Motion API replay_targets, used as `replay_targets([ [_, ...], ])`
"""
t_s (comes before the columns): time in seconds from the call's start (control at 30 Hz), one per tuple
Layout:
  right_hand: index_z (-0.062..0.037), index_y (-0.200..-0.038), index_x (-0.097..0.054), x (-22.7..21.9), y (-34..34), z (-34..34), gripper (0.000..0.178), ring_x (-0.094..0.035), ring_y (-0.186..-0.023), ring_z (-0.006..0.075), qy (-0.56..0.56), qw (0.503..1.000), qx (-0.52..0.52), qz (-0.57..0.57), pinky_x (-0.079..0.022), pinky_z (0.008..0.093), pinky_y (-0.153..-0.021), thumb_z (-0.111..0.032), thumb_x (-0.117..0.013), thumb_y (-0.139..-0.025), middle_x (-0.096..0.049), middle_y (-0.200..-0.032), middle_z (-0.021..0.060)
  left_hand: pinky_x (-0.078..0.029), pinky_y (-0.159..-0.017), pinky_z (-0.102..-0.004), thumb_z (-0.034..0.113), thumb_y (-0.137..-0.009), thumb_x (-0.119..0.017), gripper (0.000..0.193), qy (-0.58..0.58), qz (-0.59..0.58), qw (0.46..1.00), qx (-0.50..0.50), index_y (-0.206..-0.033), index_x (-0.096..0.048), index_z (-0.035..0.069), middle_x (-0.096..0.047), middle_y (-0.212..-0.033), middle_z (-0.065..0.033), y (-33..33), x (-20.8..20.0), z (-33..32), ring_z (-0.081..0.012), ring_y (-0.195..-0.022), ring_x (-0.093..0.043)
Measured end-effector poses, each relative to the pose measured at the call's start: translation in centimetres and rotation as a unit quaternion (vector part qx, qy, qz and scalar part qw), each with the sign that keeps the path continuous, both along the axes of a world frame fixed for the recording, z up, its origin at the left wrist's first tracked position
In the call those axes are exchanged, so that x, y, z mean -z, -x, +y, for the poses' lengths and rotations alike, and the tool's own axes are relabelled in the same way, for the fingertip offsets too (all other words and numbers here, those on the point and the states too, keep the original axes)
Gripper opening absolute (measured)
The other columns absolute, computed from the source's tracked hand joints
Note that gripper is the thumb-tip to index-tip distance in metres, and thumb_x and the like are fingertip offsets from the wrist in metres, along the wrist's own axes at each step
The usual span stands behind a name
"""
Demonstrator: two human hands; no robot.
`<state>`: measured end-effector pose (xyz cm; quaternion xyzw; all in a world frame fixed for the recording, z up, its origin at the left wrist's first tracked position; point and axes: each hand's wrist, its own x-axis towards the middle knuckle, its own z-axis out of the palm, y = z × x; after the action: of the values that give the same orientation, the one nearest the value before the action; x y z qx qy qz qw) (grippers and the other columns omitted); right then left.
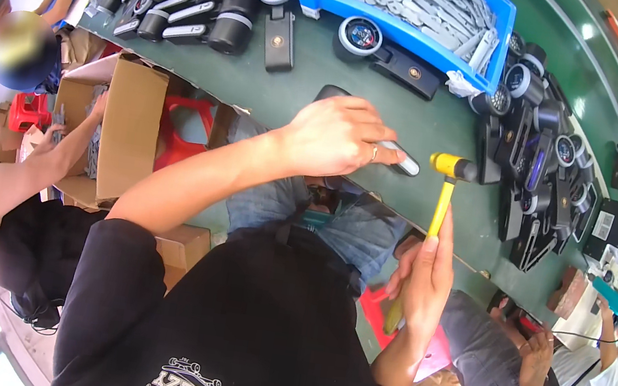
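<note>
My left hand (343, 138) is closed over a black device (332, 93) on the near part of the green table, with a ring on one finger. The rounded dark end of the device shows beyond my knuckles, and a grey strip (409, 166) sticks out past my fingertips; the rest is hidden by the hand. To the right, my right hand (427, 283) grips the yellow handle of a small hammer (453, 166). Its head, yellow with a black face, is raised near the grey strip and apart from it.
A blue tray (398, 26) of loose grey strips stands at the back. Piles of black round-headed devices lie to the left (229, 29) and right (542, 160) on the green table (409, 112). A cardboard box (131, 126) and co-workers flank me on both sides.
</note>
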<state>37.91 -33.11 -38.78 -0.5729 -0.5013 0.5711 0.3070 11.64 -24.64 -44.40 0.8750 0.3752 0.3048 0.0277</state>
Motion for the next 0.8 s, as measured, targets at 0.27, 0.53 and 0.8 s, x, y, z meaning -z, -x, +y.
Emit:
replay_targets([
  [0.27,-0.0069,-0.166,-0.028,-0.4,1.3,-2.0,0.054,-0.043,-0.047,0.0050,0.049,0.997,0.007,-0.060,-0.042,0.0236,-0.046,-0.015,-0.039,-0.114,-0.045,-0.060,-0.0027,-0.058,-0.084,-0.0341,0.014,-0.077,-0.077,0.030,-0.002,-0.002,1.000,-0.005,-0.107,-0.082,0.017,-0.076,-0.106,-0.0002,-0.2,0.3,0.0,-0.0219,-0.090,-0.071],
  [0.53,-0.0089,-0.166,-0.031,-0.4,1.2,-1.9,0.054,-0.047,-0.048,0.0071,0.025,0.994,-0.023,-0.108,-0.043,0.0266,-0.048,-0.014,-0.041,-0.113,-0.048,-0.061,0.0003,-0.058,-0.082,-0.0340,0.015,-0.077,-0.079,0.028,0.008,0.001,1.000,-0.009,-0.106,-0.082,0.017,-0.076,-0.104,0.0005,0.0,0.1,0.0,-0.0221,-0.088,-0.071],
  [0.8,-0.0114,-0.166,-0.031,-0.1,0.6,-3.2,0.055,-0.049,-0.047,0.0116,-0.002,0.998,0.001,-0.059,-0.044,0.0327,-0.049,-0.014,-0.043,-0.112,-0.051,-0.061,0.0062,-0.058,-0.081,-0.0347,0.016,-0.078,-0.081,0.026,-0.002,-0.015,1.000,-0.001,-0.105,-0.082,0.017,-0.075,-0.103,0.0000,-0.4,-0.2,0.0,-0.0230,-0.087,-0.070],
])
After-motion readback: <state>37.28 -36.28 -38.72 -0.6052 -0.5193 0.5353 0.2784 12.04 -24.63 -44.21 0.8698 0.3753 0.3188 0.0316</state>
